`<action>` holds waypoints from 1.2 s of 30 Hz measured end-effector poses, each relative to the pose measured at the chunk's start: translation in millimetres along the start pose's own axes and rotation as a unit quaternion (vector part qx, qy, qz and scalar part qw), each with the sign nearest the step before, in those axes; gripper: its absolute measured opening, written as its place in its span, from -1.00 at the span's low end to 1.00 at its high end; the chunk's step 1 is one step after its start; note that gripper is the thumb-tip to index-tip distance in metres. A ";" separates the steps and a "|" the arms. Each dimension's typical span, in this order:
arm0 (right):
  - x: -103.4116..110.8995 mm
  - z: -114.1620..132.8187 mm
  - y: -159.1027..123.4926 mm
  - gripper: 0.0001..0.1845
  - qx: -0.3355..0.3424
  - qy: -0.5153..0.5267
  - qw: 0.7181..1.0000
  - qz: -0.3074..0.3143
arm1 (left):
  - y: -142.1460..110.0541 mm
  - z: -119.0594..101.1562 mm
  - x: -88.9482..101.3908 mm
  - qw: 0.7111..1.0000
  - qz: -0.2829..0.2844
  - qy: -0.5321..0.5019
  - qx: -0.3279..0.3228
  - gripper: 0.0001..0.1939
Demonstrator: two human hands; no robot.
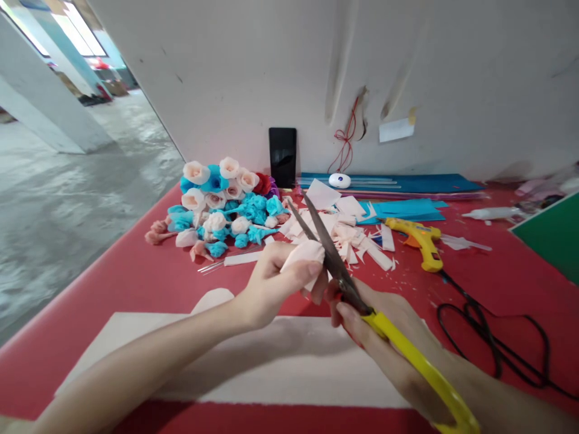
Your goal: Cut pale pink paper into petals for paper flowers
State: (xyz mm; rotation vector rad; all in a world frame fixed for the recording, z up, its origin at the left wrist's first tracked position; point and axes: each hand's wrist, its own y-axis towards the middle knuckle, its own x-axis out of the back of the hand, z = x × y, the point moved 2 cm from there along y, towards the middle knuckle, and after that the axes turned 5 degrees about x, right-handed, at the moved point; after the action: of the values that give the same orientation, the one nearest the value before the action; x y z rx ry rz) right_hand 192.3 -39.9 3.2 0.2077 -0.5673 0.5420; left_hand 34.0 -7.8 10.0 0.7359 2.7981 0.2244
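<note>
My left hand (271, 289) pinches a pale pink, rounded piece of crepe paper (304, 253) between thumb and fingers. Closed around a pair of scissors (332, 259) with yellow handles, my right hand (380, 325) sits just right of it. The scissor blades are slightly parted, point up and away, and cross beside the right edge of the paper piece; whether they touch it I cannot tell. Below both hands a large pale crepe paper sheet (280, 374) lies flat on the red tabletop (190, 289).
Pink, blue and white paper flowers (226, 205) are heaped at back left. Paper scraps (344, 232) lie behind the scissors. A yellow glue gun (420, 238) with a looping black cord (491, 337) rests at right. A black phone (283, 157) leans on the wall.
</note>
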 end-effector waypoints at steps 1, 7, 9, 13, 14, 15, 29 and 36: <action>-0.1 -1.2 -1.0 -0.82 -0.019 0.005 1.000 0.001 | -0.3 0.7 1.2 1.000 -0.010 0.013 0.000 -0.66; 4.4 1.3 1.4 -0.73 -0.072 0.051 0.996 -0.019 | -0.1 1.7 3.9 0.999 -0.023 0.049 0.001 -0.64; 6.8 1.6 4.8 -0.76 -0.078 0.114 0.988 -0.066 | 0.8 1.0 2.3 0.997 -0.011 0.070 0.000 -0.64; 11.6 -0.6 7.6 -0.73 -0.097 0.218 0.967 -0.090 | 2.1 2.2 -4.6 0.985 0.068 0.155 0.014 -0.65; 12.7 -0.6 7.6 -0.72 -0.103 0.229 0.965 -0.080 | 2.1 3.0 -6.2 0.981 0.088 0.174 0.019 -0.66; 14.0 -0.1 7.7 -0.72 -0.106 0.235 0.963 -0.074 | 2.0 3.9 -7.6 0.976 0.103 0.190 0.022 -0.66; 12.6 18.9 11.5 -0.96 -0.056 0.177 0.969 -0.163 | 2.6 2.7 -12.4 0.935 0.099 0.328 -0.089 -0.70; 6.3 22.3 6.1 -0.94 -0.035 0.207 0.957 -0.201 | 0.7 2.7 -13.3 0.936 0.100 0.318 -0.115 -0.69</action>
State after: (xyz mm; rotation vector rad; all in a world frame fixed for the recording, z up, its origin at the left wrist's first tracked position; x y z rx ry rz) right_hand 183.4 -39.4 25.4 0.1305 -0.1269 0.1583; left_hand 46.3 -13.7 10.0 1.0375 3.1834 0.9689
